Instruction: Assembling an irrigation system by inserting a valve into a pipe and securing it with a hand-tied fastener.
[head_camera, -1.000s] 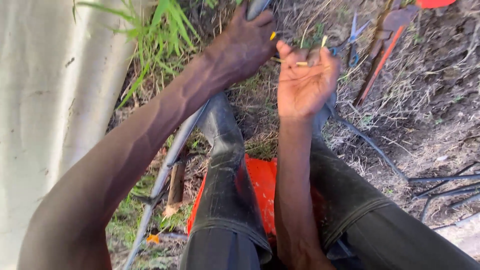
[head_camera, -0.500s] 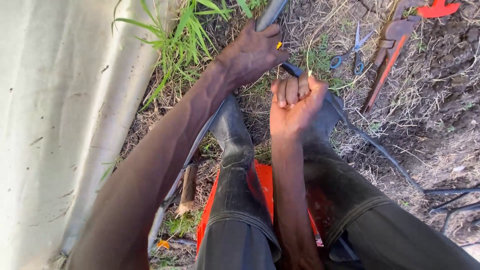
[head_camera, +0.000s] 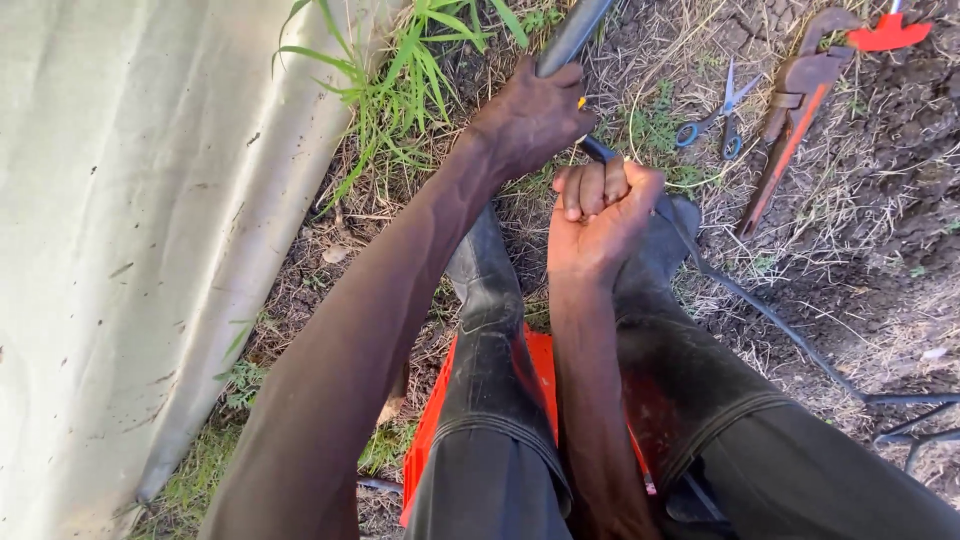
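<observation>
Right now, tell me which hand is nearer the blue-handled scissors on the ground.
Right. The right hand, fisted around a thin dark tube, sits just below-left of the scissors. The left hand grips the grey pipe farther left, so it is the more distant one.

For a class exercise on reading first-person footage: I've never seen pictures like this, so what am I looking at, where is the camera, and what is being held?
The camera sits on a person's head, looking down at their own arms and booted legs. They sit on a red crate outdoors. The left hand wraps a grey pipe. The right hand is a closed fist, its grip on a thin black hose that runs off across the ground. On the soil lie blue-handled scissors and a rusty pipe wrench. A pale sheet hangs on the left.
</observation>
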